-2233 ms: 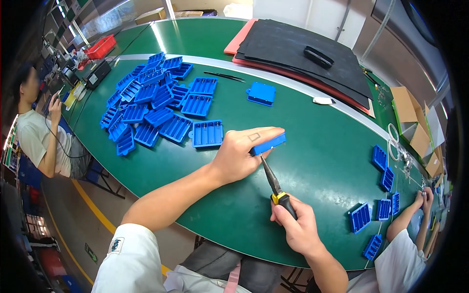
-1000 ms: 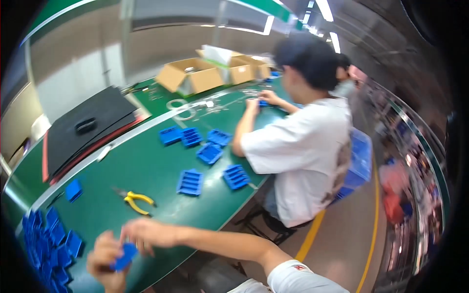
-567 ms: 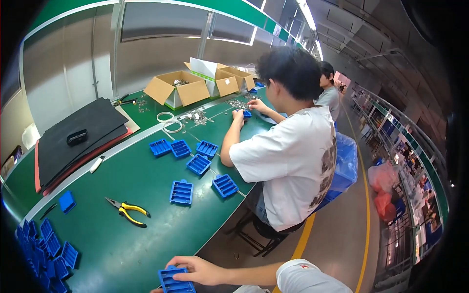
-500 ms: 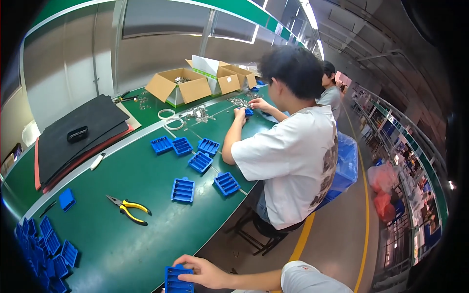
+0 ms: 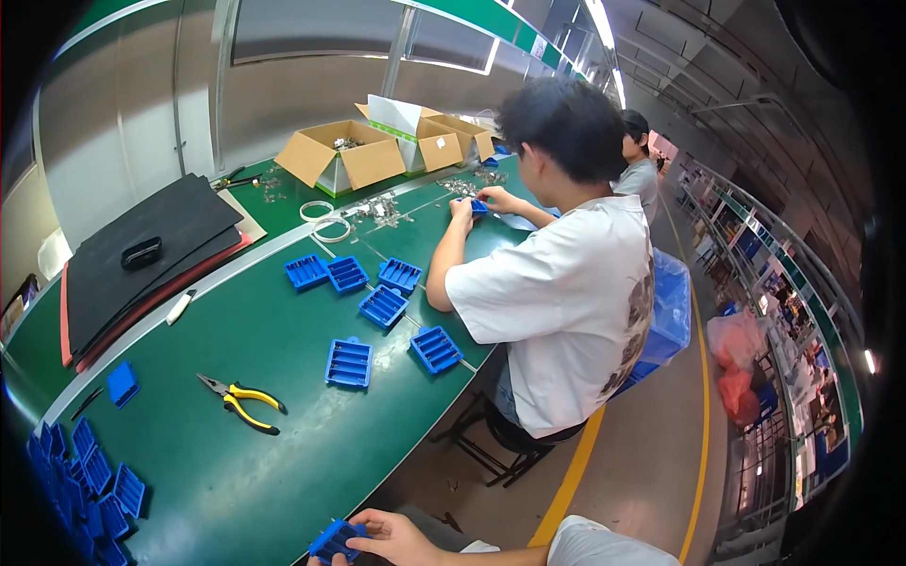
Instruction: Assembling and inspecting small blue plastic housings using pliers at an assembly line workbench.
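At the bottom edge, beside the table's near edge, a blue slotted battery holder [image 5: 332,541] is tilted between my hands. My right hand [image 5: 400,541] is closed on its right side, thumb and fingers on the rim. Only fingertips of my left hand [image 5: 330,560] show, against the holder's lower side; the rest is out of the picture. Pliers with yellow and black handles [image 5: 242,403] lie on the green table. Beyond them is a blue battery holder [image 5: 349,364], with several more near a co-worker.
A pile of blue holders [image 5: 90,481] fills the table's left end. Black sheets [image 5: 142,259] are stacked farther back. A co-worker in a white shirt [image 5: 557,264] sits ahead, handling a blue holder. Open cardboard boxes [image 5: 344,160] and loose metal parts [image 5: 382,209] stand beyond.
The holder in my hands has tipped from facing up to a slant and dropped slightly lower. My left fingertips have come into view beneath it. The whole view has shifted slightly.
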Motion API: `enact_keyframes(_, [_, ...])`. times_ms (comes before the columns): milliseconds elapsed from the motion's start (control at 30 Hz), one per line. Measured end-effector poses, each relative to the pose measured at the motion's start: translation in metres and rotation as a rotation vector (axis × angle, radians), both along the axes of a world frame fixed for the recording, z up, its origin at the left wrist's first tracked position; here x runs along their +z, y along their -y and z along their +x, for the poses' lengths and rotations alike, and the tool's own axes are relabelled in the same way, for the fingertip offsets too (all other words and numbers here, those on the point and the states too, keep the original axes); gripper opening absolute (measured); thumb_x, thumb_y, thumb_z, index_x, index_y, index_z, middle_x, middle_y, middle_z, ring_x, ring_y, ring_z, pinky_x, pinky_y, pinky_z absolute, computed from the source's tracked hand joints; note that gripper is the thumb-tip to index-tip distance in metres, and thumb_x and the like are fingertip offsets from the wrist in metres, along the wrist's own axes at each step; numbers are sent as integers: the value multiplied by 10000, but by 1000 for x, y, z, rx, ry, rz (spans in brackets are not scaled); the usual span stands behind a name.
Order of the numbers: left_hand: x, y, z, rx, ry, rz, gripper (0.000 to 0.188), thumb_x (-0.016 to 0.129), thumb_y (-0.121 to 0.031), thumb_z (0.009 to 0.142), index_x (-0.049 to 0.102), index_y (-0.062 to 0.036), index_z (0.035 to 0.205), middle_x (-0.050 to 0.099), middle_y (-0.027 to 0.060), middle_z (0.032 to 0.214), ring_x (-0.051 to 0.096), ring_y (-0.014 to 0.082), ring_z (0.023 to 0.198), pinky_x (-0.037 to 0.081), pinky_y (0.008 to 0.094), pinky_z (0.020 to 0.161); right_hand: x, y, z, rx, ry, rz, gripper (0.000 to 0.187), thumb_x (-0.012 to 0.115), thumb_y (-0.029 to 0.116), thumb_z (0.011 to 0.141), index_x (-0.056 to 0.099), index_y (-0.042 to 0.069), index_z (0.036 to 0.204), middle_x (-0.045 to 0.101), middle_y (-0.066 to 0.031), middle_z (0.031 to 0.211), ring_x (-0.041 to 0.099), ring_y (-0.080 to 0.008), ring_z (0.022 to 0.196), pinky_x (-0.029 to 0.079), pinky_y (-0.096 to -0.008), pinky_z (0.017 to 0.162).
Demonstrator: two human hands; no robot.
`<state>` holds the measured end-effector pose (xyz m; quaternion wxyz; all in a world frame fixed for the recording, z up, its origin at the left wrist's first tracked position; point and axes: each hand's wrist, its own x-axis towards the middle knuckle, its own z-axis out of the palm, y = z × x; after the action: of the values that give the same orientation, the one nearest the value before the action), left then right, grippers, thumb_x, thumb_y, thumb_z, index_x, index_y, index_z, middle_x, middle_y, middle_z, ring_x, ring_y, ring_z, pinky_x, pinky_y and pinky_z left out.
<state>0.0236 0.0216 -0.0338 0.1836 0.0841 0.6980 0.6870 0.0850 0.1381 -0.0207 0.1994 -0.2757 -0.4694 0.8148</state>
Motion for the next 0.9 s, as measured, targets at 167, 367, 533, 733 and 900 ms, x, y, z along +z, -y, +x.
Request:
enact_keyframes(167, [1,2,-3,-12,12,-63,214,623,-97,883,620,103,957,671,139,875,584,201,764,482,311,713,-7,-8,-7,110,-26,46,215,644,24,882,620,-39,1086,668,-70,936,623,-130,811,535,-283,719])
enact_keyframes(367, [-11,6,2,-10,29,-96,241,626,-120,887,595,100,983,663,164,944,598,225,830,485,335,786,-19,0,-22,122,136,183,230,641,197,915,669,-25,862,644,-32,707,580,-98,630,487,-264,568])
enact_keyframes(533, [-10,1,5,35,64,-65,317,615,-155,907,538,97,1083,625,190,1059,592,249,898,484,348,827,-41,9,-19,80,72,195,247,646,202,913,649,-29,827,630,-32,669,571,-92,619,480,-263,556])
enact_keyframes(733, [-59,-6,-5,126,258,193,288,561,-180,934,536,88,1036,608,179,1020,601,269,880,519,368,769,-31,-1,-20,103,20,298,234,659,158,892,631,-28,752,621,-23,645,553,-79,612,471,-268,552])
enact_keyframes(900, [-68,-13,-7,198,236,166,232,546,-145,913,574,85,908,623,169,957,608,254,812,528,359,708,-45,11,-23,66,42,244,190,664,125,876,636,-26,763,627,-23,660,551,-77,632,471,-269,565])
